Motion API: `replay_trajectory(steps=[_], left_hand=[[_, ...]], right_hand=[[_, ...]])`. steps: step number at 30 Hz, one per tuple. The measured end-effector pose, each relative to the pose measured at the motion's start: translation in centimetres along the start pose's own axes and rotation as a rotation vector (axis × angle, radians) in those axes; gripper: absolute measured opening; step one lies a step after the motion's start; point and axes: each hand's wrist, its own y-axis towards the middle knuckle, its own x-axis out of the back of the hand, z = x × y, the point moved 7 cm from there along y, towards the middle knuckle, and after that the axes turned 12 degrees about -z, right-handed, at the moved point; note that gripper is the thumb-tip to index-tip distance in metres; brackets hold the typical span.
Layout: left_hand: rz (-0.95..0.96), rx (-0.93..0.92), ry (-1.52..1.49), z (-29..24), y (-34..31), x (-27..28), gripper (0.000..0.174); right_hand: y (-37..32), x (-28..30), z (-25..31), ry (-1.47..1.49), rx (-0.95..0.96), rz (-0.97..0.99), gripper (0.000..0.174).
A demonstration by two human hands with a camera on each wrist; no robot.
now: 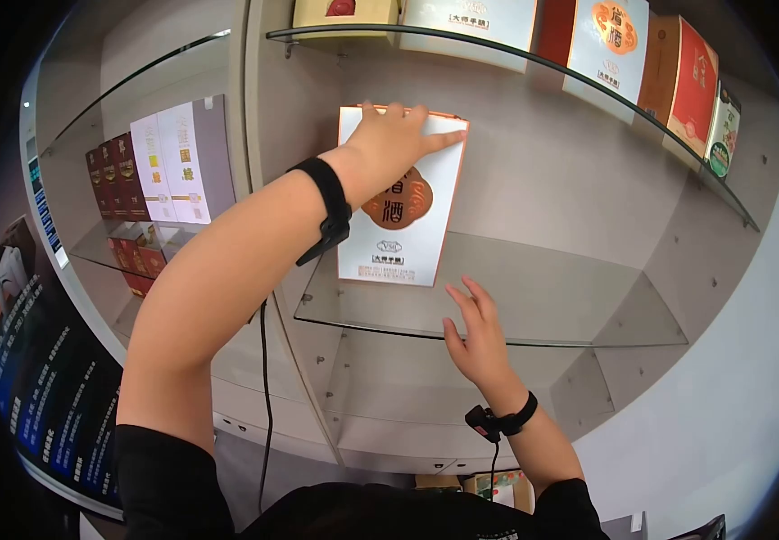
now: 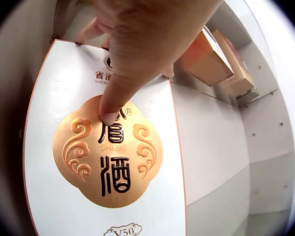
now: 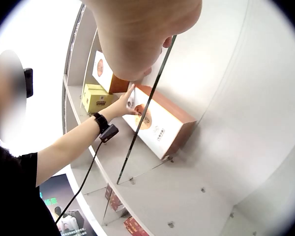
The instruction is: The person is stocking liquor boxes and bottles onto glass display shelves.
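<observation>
White cardboard box with orange edges and a copper-coloured medallion [image 1: 448,184] was by the left end of the lower clear glass shelf [image 1: 534,279]; base contact was unclear. The left hand [image 1: 385,148] gripped its top, fingers hooked over the edge, thumb on the front. The right hand [image 1: 482,349] held nothing, its fingers loosely spread. One-handed, top-only support could let the smooth box slip or its base knock the glass. Counts: one gripped box, two hands, at least five boxes above [image 1: 607,54].
</observation>
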Motion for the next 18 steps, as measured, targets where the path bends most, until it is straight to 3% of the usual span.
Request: replay_trajectory(steps=[6, 11, 15, 18], left_hand=[[0.225, 0.132, -0.057, 0.0, 1.6, -4.0, 0.1], [0.202, 0.179, -0.014, 0.6, 1.6, -6.9, 0.106], [0.248, 0.205, -0.026, 0.9, 2.3, -7.6, 0.101], [0.247, 0.199, -0.011, 1.1, 2.3, -8.3, 0.107]], right_hand=[[-3.1, 2.7, -2.1, -0.005, -0.019, -0.074, 0.044], [-8.6, 7.1, -3.3, -0.078, -0.022, -0.124, 0.038], [-14.5, 10.5, -5.0, -0.175, -0.158, -0.167, 0.031], [-19.0, 12.1, -6.3, -0.216, -0.276, -0.186, 0.029]])
